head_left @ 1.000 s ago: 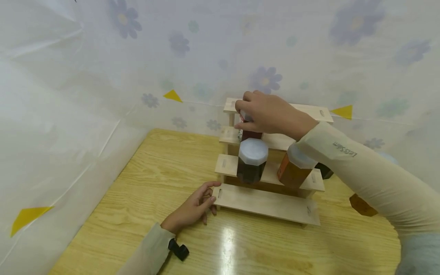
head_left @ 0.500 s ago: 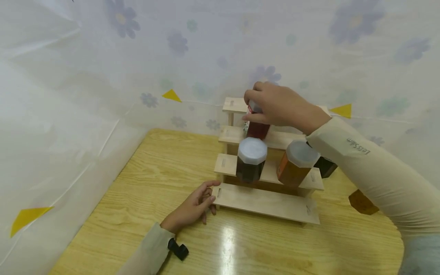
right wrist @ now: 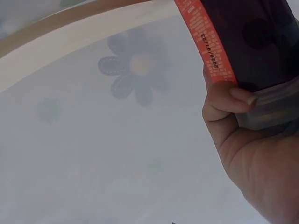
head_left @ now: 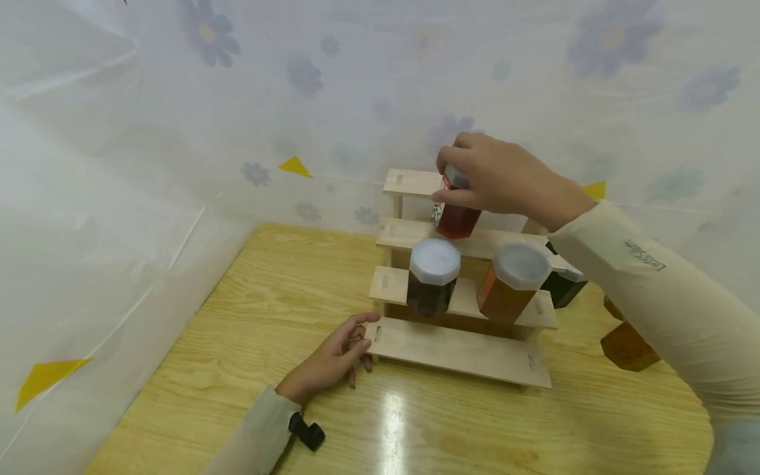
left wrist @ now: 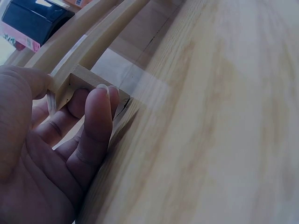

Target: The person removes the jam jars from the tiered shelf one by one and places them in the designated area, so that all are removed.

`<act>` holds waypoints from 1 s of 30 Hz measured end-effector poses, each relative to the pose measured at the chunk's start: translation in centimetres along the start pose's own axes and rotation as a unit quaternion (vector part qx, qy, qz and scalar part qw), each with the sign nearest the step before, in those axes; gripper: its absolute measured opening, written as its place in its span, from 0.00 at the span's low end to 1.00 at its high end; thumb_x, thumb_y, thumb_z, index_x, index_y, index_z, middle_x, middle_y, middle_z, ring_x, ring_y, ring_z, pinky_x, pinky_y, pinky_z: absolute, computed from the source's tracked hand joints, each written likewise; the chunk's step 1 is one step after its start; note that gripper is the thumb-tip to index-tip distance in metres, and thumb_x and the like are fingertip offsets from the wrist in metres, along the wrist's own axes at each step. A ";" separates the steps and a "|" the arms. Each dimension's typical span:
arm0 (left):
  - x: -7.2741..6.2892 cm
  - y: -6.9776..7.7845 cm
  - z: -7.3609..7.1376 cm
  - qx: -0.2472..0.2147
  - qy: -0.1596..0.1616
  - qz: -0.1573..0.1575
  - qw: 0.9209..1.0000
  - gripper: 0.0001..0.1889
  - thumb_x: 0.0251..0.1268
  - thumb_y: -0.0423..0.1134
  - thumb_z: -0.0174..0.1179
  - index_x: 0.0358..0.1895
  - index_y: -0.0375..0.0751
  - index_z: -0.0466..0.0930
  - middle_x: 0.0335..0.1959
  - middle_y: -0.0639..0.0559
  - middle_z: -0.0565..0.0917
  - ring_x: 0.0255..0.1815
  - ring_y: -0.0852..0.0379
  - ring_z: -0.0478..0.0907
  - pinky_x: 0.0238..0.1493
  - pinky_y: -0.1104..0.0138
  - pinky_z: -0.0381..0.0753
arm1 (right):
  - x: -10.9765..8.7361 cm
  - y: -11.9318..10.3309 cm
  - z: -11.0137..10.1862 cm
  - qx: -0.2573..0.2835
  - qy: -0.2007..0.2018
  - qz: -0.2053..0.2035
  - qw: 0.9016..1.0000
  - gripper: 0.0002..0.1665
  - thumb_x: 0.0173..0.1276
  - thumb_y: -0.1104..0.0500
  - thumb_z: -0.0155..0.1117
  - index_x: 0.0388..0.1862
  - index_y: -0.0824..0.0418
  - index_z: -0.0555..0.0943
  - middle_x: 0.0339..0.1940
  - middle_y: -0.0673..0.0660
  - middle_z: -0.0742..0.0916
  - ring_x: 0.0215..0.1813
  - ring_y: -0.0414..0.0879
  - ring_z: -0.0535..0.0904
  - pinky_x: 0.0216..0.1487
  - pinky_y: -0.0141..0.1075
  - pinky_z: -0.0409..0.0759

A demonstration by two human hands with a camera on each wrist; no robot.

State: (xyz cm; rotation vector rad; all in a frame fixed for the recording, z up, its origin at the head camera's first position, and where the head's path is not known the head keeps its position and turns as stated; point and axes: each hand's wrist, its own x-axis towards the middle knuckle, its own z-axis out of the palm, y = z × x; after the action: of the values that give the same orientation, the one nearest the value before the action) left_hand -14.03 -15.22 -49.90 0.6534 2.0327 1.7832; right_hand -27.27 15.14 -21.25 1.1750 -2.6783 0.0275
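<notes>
My right hand [head_left: 505,175] grips a dark red jar [head_left: 457,221] by its pale lid from above, thumb and fingers at the rim. The jar is over the second-highest board of a stepped wooden rack [head_left: 457,353]. In the right wrist view, a red printed label [right wrist: 205,44] runs down the jar's side. My left hand [head_left: 329,359] holds the left end of the rack's lowest board. The left wrist view has the thumb on that board and the fingers [left wrist: 96,116] curled under it, by the small wooden leg.
On the rack's second board from the bottom stand a dark jar [head_left: 430,290] at left and an amber jar [head_left: 507,293] at right. Beyond the rack's right side are another dark jar [head_left: 564,289] and an orange-brown jar [head_left: 629,346], partly behind my sleeve. A flowered sheet hangs behind.
My right hand has carried the dark red jar to the right along the rack, rising slightly. The left hand stays at the lowest board's end.
</notes>
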 end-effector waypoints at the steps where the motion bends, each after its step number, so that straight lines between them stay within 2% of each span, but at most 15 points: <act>1: 0.0 0.0 0.0 0.000 0.000 0.000 1.000 0.25 0.87 0.40 0.46 0.80 0.52 0.57 0.43 0.35 0.72 0.38 0.38 0.83 0.17 0.54 0.86 | -0.1 0.0 0.0 0.000 -0.002 0.003 1.000 0.25 0.75 0.41 0.67 0.54 0.60 0.79 0.47 0.62 0.80 0.42 0.55 0.77 0.38 0.51 0.84; 7: -0.1 -0.1 0.0 0.000 -0.002 0.005 1.000 0.25 0.87 0.39 0.46 0.80 0.50 0.56 0.42 0.35 0.71 0.38 0.38 0.83 0.17 0.54 0.85 | -1.0 0.3 -0.3 0.015 -0.003 0.018 1.000 0.25 0.74 0.40 0.67 0.54 0.59 0.79 0.49 0.62 0.80 0.43 0.55 0.77 0.39 0.51 0.83; 14: -0.2 0.1 -0.1 0.007 -0.002 0.013 1.000 0.25 0.87 0.38 0.46 0.80 0.51 0.56 0.43 0.36 0.71 0.37 0.39 0.83 0.16 0.53 0.85 | -2.2 0.9 -0.8 0.029 0.020 0.023 0.999 0.23 0.74 0.43 0.69 0.54 0.59 0.79 0.47 0.60 0.81 0.43 0.55 0.77 0.39 0.51 0.82; 23: -0.2 0.2 -0.1 0.006 -0.004 0.012 1.000 0.25 0.87 0.39 0.45 0.80 0.52 0.56 0.44 0.36 0.73 0.37 0.39 0.83 0.16 0.53 0.85 | -3.4 1.7 -1.4 0.026 0.002 0.059 0.998 0.25 0.72 0.41 0.70 0.54 0.58 0.79 0.48 0.61 0.82 0.43 0.55 0.78 0.39 0.51 0.81; 27: -0.2 0.1 -0.1 0.009 -0.002 0.013 1.000 0.25 0.87 0.38 0.45 0.80 0.51 0.56 0.44 0.37 0.73 0.36 0.39 0.83 0.15 0.53 0.85 | -4.1 2.1 -1.3 0.028 0.017 0.063 0.997 0.25 0.72 0.42 0.71 0.56 0.58 0.81 0.51 0.62 0.82 0.46 0.57 0.79 0.40 0.54 0.82; 30: -0.3 0.1 -0.2 0.009 0.000 0.012 1.000 0.25 0.87 0.38 0.46 0.80 0.50 0.56 0.44 0.37 0.73 0.36 0.39 0.83 0.15 0.54 0.85 | -4.6 2.3 -1.1 0.026 0.035 0.055 0.998 0.28 0.71 0.43 0.72 0.61 0.58 0.82 0.52 0.64 0.82 0.48 0.58 0.79 0.41 0.56 0.83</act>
State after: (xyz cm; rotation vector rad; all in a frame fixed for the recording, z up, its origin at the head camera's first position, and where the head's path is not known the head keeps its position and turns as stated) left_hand -13.88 -15.60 -49.80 0.6850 2.0520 1.7804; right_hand -25.69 20.17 -20.97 1.0199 -2.6916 0.1532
